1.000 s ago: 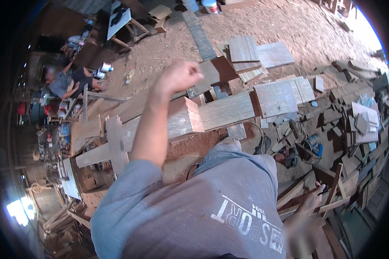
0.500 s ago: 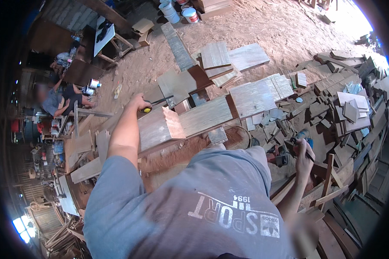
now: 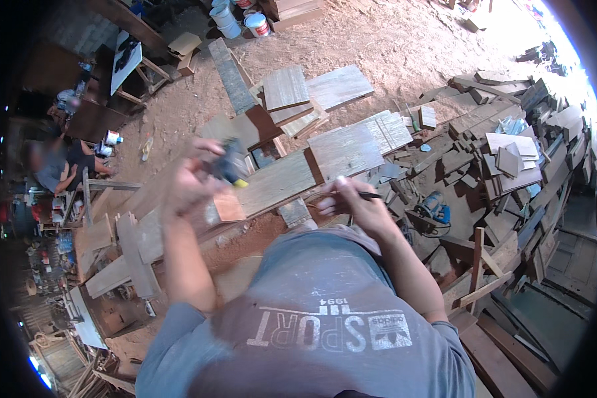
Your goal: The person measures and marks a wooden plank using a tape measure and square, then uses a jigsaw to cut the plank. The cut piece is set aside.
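My left hand is raised above the plank bench, its fingers around a tape measure with a dark case and a yellow spot; both are smeared by motion. My right hand is in front of my body, closed on a thin dark pencil-like stick. Beneath the hands run a long wooden plank and a wider board overlapping it. A small light wood piece is by my left forearm. Closer to my body sits a greyish offcut.
A blue power tool lies to the right, beside a large heap of wood offcuts. Stacked boards stand beyond the bench. Another person sits at the far left. Buckets stand at the back.
My left hand has lifted the tape measure off the planks toward me; the blade seen earlier no longer shows. My right hand has come in from the far right to my front, still holding the dark stick.
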Available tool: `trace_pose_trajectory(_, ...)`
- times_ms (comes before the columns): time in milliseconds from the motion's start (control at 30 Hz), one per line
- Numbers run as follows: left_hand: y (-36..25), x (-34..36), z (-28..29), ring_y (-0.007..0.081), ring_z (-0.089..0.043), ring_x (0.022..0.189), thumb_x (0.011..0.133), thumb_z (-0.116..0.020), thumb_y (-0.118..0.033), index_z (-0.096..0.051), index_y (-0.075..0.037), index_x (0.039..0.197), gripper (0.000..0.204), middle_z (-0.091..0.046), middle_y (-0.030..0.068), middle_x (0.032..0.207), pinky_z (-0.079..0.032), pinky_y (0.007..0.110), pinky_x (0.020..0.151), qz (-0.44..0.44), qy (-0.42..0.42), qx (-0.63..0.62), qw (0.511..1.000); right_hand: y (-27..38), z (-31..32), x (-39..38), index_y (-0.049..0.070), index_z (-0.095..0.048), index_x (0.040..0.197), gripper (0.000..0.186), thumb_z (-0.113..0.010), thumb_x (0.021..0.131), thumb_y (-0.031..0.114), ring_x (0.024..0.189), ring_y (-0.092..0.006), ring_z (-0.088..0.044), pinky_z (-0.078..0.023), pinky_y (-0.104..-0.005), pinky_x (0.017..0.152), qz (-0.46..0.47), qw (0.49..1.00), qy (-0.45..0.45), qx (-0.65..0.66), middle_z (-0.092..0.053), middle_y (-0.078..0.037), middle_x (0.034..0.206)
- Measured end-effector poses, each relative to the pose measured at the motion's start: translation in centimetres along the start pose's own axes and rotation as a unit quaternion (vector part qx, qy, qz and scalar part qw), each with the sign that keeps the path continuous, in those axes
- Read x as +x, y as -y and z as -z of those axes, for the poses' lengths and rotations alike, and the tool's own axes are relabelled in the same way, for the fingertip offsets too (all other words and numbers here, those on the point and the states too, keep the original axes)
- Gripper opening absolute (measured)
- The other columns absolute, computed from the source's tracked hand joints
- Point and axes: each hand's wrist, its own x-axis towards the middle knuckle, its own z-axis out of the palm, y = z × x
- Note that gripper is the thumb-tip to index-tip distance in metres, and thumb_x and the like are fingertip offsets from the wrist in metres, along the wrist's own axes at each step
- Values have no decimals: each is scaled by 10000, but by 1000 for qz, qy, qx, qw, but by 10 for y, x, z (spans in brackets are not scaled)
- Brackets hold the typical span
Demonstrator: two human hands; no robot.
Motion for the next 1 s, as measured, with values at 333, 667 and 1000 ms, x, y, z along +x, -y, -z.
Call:
trace_pose_trajectory(333,18,10,-213,205,-663,1234,844,-997,-304,-655,-69,1396,691,-658,161,1438,-558,379,1041,-148,128,-2,981,-11,65,-12,86,-641,1388,587,-629,1086,589,1100,-343,-773,-658,-518,967,-73,924,133,351,-740,-211,1281)
trace_pose_trajectory(667,61,11,-238,109,-687,940,954,-887,-194,-762,7,1178,326,-769,48,1020,-573,286,865,163,17,-12,986,56,63,-28,4,-665,1338,412,-848,998,146,1185,-186,-727,-573,-357,1049,84,960,51,-262,-779,-115,1243)
trace_pose_trajectory(1000,121,8,-204,89,-642,930,994,-837,-157,-741,-65,1072,154,-743,-4,1002,-546,303,866,136,-113,62,982,84,129,4,128,-718,1350,433,-797,926,100,1150,-333,-747,-591,-491,1037,94,730,84,-671,-770,-159,1160)
